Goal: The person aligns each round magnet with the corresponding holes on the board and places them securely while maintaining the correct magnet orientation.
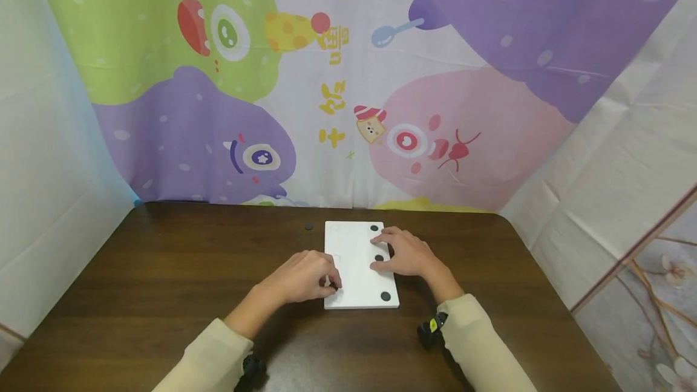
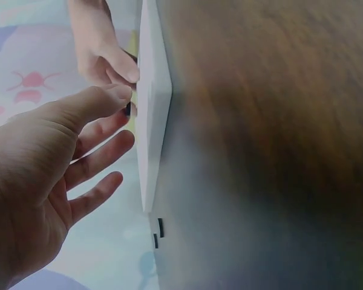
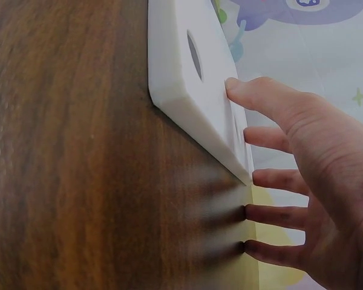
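Over the white board (image 1: 356, 274), near left corner: left hand (image 1: 307, 277), thumb and index finger pinching a black disc (image 2: 128, 109).
On its right side: right hand (image 1: 411, 253), fingers spread, thumb touching the surface.
Down its right edge: three seated black discs (image 1: 385, 296).
Left of it, on the wooden table (image 1: 190, 271): two loose black discs (image 2: 161, 228).

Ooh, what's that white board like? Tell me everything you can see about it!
The white board is a thick, smooth rectangle, perhaps plastic, lying flat on the brown table with a short end nearest. Three black discs line its right side; two pale circles show on its left. The right hand reaches over its right edge and seems to touch its top. The left hand pinches a black piece at its near left corner.
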The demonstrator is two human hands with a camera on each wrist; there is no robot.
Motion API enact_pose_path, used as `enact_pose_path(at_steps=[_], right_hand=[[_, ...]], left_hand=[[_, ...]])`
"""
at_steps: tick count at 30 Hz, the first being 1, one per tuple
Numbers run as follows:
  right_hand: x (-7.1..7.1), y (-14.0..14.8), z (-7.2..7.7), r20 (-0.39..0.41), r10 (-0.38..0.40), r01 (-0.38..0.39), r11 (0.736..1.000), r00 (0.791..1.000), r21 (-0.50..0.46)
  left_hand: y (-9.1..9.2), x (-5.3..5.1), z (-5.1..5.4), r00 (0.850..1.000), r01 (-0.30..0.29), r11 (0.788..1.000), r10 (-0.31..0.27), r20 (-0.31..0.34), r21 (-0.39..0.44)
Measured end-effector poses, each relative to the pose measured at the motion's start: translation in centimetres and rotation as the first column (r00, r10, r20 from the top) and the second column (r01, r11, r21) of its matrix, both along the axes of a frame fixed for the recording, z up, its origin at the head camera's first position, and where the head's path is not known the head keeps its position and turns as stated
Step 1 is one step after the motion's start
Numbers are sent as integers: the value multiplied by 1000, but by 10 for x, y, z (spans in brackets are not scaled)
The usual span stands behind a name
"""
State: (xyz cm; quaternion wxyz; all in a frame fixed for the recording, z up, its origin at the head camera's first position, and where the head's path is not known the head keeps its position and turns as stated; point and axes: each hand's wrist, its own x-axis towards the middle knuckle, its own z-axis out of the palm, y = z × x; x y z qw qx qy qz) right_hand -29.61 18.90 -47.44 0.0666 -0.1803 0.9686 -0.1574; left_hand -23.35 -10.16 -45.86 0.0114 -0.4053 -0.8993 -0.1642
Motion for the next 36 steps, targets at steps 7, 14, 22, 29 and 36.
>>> enact_pose_path(at_steps=[7,14,22,29,36], right_hand=[[-1,1,0,-11,2,-2,1000,1000,-7],[-1,0,1,-5,-2,2,1000,1000,-5],[0,0,0,2,-5,5,1000,1000,-10],[0,0,-1,3,-4,4,1000,1000,-1],[1,0,0,-3,-5,5,1000,1000,-1]], left_hand=[[1,2,-2,1000,-1,1000,1,11,10],[5,3,-5,999,-12,1000,12,53,17],[7,4,-9,998,-10,1000,10,60,6],[7,6,-10,998,2,1000,-3,68,15],[8,6,-11,999,4,1000,-5,43,9]])
